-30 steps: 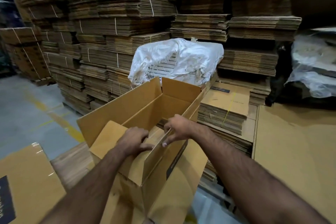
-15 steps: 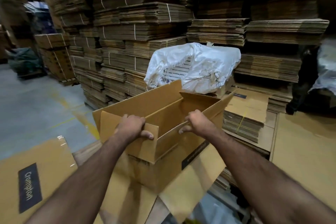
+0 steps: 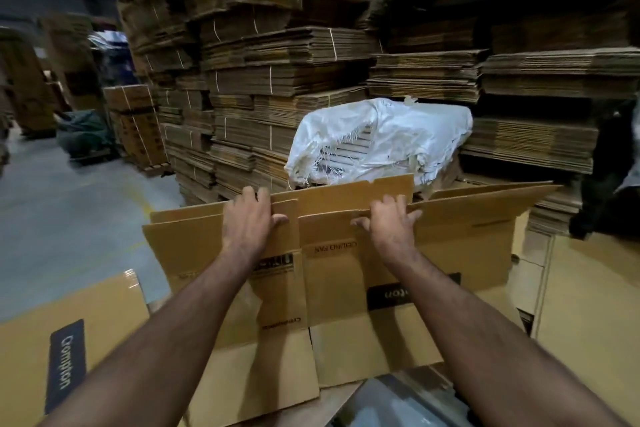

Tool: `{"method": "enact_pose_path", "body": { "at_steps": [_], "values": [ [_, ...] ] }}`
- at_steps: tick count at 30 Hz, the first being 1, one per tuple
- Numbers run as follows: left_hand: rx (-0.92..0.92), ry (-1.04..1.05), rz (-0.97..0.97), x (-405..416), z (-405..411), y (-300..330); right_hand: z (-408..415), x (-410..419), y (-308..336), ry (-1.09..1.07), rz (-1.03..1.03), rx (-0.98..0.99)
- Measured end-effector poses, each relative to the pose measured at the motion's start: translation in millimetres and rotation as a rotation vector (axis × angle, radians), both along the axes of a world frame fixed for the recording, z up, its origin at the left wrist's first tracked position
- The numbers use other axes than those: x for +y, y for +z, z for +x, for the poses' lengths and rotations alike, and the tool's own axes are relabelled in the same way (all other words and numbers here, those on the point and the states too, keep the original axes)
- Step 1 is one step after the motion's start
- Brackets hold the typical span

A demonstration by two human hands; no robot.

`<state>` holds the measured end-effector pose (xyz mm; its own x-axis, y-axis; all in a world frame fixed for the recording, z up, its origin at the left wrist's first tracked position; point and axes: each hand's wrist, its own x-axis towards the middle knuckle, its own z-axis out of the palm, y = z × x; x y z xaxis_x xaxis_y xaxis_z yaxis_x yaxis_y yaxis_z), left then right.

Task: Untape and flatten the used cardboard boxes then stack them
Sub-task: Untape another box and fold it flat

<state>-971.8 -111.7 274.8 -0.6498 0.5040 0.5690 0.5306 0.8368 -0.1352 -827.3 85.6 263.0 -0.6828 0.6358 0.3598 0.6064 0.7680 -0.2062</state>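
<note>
The cardboard box [image 3: 346,274] is basically collapsed flat now, held up in front of the person over a pile of flattened boxes [image 3: 595,288]. It looks light but big and floppy, so I'd grab the top edge with hands well apart. The left hand [image 3: 247,218] and right hand [image 3: 389,224] are both curled over that top edge, clamped on it.

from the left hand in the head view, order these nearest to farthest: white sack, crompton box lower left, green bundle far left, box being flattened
From the left hand:
1. Box being flattened, under the hand itself.
2. Crompton box, lower left beside the forearm.
3. White sack, beyond to the right, on the stacks.
4. Green bundle, far left on the floor.
</note>
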Motion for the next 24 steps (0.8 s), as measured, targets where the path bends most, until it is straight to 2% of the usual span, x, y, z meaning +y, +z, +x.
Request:
{"method": "enact_pose_path", "body": {
  "at_steps": [3,8,18,21,24],
  "values": [
    [-0.051,-0.03,0.07,8.1,0.6,7.4,3.0,9.1,7.7,0.022,0.003,0.027],
    [-0.052,0.025,-0.01,15.9,-0.3,12.5,4.9,15.1,9.6,0.052,-0.036,0.092],
    [0.095,0.051,-0.11,14.2,4.4,11.3,-14.2,20.8,17.6,0.054,-0.059,0.124],
    [-0.006,0.017,0.033,12.0,7.2,10.4,-18.0,22.1,21.3,0.014,-0.039,0.11],
    [-0.012,-0.031,0.14,14.1,15.2,14.0,-17.1,22.5,24.6,-0.07,0.025,0.068]
  ]
}}
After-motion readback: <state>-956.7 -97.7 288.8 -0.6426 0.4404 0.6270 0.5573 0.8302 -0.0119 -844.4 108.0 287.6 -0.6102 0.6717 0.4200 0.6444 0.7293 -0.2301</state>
